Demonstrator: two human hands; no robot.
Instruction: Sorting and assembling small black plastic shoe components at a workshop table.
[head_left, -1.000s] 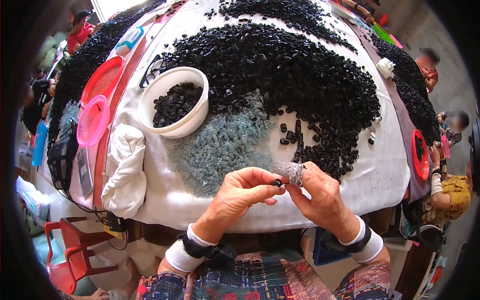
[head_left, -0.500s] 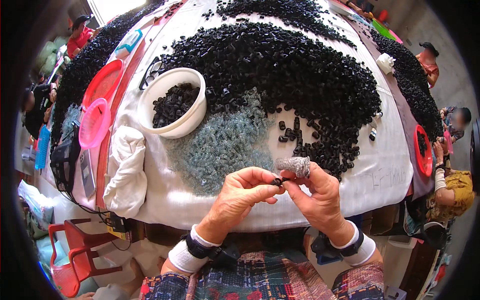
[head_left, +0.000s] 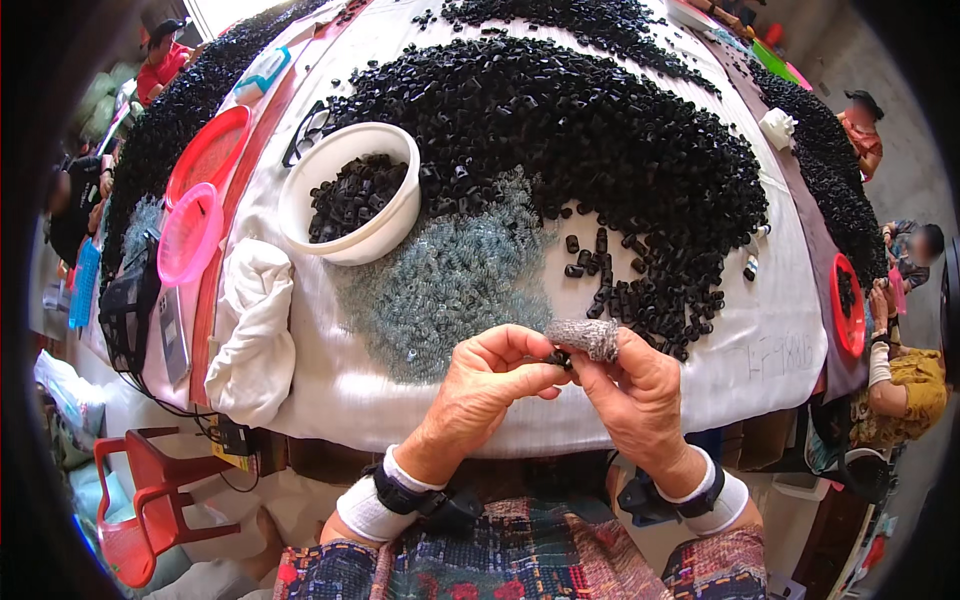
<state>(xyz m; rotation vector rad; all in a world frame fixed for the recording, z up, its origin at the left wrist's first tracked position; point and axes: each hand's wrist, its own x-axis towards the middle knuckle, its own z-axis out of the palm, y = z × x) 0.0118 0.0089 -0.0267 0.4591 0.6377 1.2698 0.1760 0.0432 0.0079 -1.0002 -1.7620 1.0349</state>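
One small black piece (head_left: 561, 360) is pinched in the left hand (head_left: 490, 382). Close on its right, the right hand (head_left: 635, 398) hides its own grip; the piece's long axis I can't tell.

The table (head_left: 560, 425) bears black pieces (head_left: 600, 130), pale coils (head_left: 450, 290), a bowl (head_left: 385, 232) and bunched cloth (head_left: 252, 340).

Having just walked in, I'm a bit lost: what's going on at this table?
A person's left hand pinches a small black piece above the table's near edge. The right hand, a grey knitted cover on one finger, meets it there; whether it grips too is hard to tell. Beyond the hands lie pale bluish coils and a big heap of black pieces. A white bowl, partly filled with black pieces, stands to the left.
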